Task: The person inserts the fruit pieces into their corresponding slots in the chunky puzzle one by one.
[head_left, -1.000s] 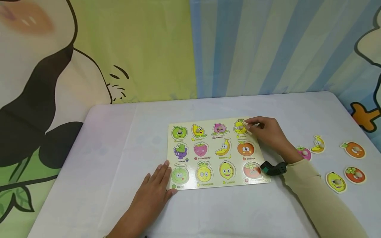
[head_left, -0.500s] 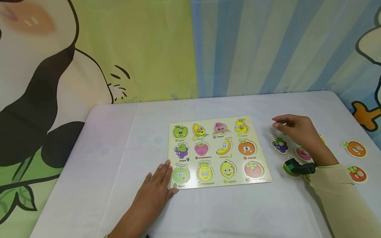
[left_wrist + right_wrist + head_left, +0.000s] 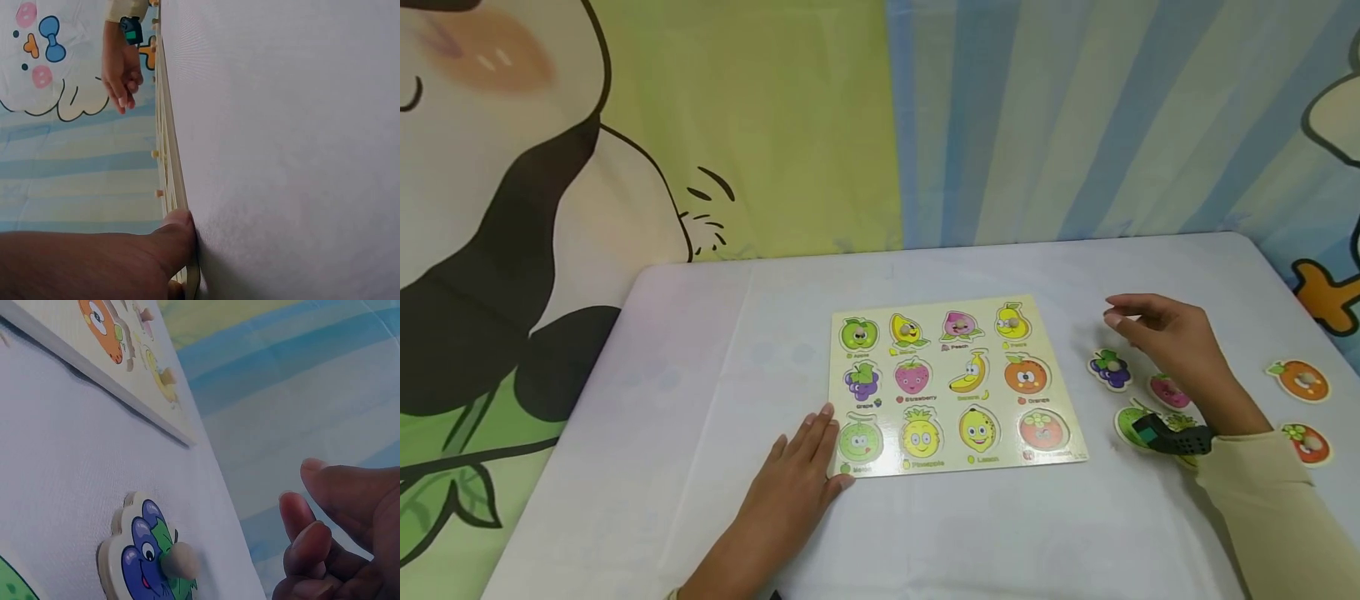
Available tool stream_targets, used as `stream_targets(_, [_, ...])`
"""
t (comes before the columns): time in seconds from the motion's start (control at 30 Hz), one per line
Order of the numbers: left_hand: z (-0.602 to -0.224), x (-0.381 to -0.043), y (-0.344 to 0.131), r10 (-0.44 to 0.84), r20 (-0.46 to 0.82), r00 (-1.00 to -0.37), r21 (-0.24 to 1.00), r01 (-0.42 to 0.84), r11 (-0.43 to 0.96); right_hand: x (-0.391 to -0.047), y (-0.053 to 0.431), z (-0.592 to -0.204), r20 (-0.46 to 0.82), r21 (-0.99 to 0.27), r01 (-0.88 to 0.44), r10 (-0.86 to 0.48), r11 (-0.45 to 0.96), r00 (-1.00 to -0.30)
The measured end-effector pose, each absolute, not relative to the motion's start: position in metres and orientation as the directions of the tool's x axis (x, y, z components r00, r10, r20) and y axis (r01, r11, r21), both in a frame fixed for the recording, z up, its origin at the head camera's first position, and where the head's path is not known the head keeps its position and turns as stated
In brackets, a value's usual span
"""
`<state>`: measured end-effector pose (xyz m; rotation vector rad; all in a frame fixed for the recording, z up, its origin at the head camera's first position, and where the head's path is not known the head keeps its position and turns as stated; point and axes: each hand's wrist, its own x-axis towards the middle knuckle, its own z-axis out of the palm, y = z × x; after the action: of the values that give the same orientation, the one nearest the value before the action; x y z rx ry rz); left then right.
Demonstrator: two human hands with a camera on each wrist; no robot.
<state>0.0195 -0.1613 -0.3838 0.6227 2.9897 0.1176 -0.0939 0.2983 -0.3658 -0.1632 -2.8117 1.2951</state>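
A wooden fruit peg-puzzle board (image 3: 880,402) lies on the table. My left hand (image 3: 790,492) rests at its lower left corner, fingers extended along the edge; in the left wrist view the thumb (image 3: 178,234) touches the board's side. Knobbed apple (image 3: 859,334), mango (image 3: 907,331), peach (image 3: 958,326) and pear (image 3: 1012,322) pieces sit along the top row. Right of the board, my right hand (image 3: 1168,333) hovers with loosely bent fingers and nothing in them. Below its fingertips lies a loose grape piece (image 3: 1109,370), its round knob (image 3: 180,560) facing up in the right wrist view.
Near the right wrist lie strawberry (image 3: 1168,390), melon (image 3: 1127,425) and partly hidden pineapple pieces. Farther right are orange (image 3: 1300,381) and tomato-like (image 3: 1306,444) pieces. A printed cloth backdrop (image 3: 760,125) rises behind the table's far edge.
My right hand has let go of the pear piece in the board's top right spot and moved right, above the loose pieces. My left hand has stayed at the board's corner.
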Motion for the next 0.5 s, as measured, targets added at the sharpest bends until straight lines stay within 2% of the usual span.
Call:
stream_targets(0.23, [-0.383, 0.019, -0.161, 0.4, -0.08, -0.913, 0.103, 0.391, 0.914, -0.081, 0.304, -0.367, -0.056, -0.793, 0.127, 0.136, 0.595, -0.989])
stream_targets(0.5, [-0.383, 0.019, -0.162, 0.407, -0.066, -0.911, 0.085, 0.401, 0.912, -0.073, 0.306, -0.371, -0.035, -0.717, 0.075, 0.071, 0.693, -0.997])
